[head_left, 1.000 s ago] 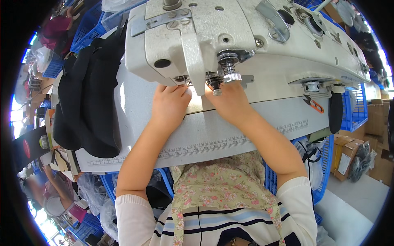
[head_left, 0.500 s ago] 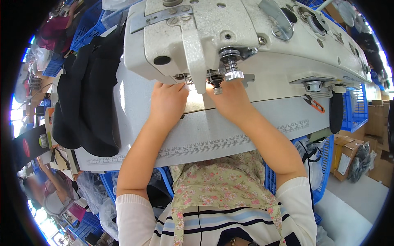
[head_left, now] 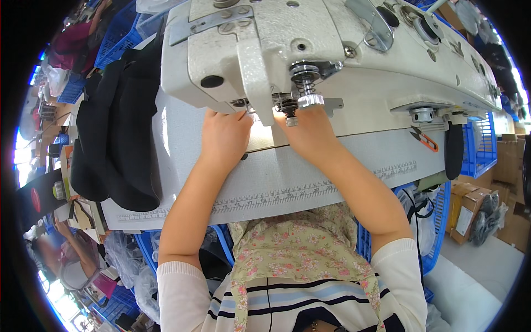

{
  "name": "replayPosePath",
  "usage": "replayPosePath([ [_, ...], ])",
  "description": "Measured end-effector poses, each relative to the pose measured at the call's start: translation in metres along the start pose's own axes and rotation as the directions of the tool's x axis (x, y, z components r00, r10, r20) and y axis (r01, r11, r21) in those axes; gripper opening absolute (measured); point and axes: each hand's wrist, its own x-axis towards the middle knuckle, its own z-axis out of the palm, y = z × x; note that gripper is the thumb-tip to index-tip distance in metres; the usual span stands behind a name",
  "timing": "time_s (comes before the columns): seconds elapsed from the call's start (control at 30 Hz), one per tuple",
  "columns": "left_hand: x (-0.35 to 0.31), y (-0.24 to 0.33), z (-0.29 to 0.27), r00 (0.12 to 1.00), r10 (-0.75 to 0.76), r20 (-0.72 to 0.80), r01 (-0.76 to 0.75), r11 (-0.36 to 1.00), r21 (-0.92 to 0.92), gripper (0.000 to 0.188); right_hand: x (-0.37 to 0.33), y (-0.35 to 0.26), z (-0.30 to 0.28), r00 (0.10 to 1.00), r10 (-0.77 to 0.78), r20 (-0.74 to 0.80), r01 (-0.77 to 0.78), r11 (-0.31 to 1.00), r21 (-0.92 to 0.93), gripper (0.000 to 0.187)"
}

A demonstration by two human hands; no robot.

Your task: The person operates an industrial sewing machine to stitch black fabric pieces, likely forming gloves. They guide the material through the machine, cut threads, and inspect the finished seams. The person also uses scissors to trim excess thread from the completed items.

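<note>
The white sewing machine (head_left: 213, 52) is standing on the grey surface (head_left: 180, 144). Beneath its head we are holding our left hand (head_left: 225, 135) and right hand (head_left: 308, 134); fingertips are hiding, so we cannot tell each grip's state. Black pieces (head_left: 116, 135) are lying leftward, orange-handled snips (head_left: 429, 143) rightward.

Across the back of the surface (head_left: 276, 177), a sewing machine (head_left: 218, 52). At the underside of its head, the left fingers (head_left: 224, 116) and, to their right, the right fingers (head_left: 283, 125). On the surface's left, a pile of fabric (head_left: 121, 135); on its right, thread snips (head_left: 427, 141). Along the front edge, a ruler scale (head_left: 276, 197). Beyond the right end, a crate (head_left: 480, 146) and cardboard boxes (head_left: 463, 200).
</note>
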Motion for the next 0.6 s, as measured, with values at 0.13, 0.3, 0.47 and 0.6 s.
replayPosePath([
  [0.13, -0.0020, -0.0027, 0.0032, 0.999, 0.008, 0.039, -0.010, 0.999, 0.037, 0.005, 0.0000, 0.0006, 0.0015, 1.000, 0.000, 0.008, 0.000, 1.000, 0.015, 0.003],
  [0.3, -0.0021, -0.0036, 0.0049, 0.999, 0.038, -0.026, -0.037, 0.999, 0.026, 0.006, 0.0002, 0.0020, 0.0049, 1.000, -0.019, -0.021, 0.020, 0.999, 0.038, 0.004],
  [0.47, 0.0001, -0.0036, 0.0015, 0.996, 0.068, -0.061, -0.068, 0.998, -0.009, 0.016, 0.0000, 0.0015, 0.0052, 1.000, 0.005, 0.000, -0.005, 1.000, 0.015, 0.005],
  [0.6, -0.0025, -0.0036, 0.0029, 0.997, 0.049, -0.054, -0.049, 0.999, 0.000, 0.009, 0.0002, 0.0006, 0.0021, 1.000, 0.006, 0.002, -0.006, 1.000, 0.021, 0.006],
])
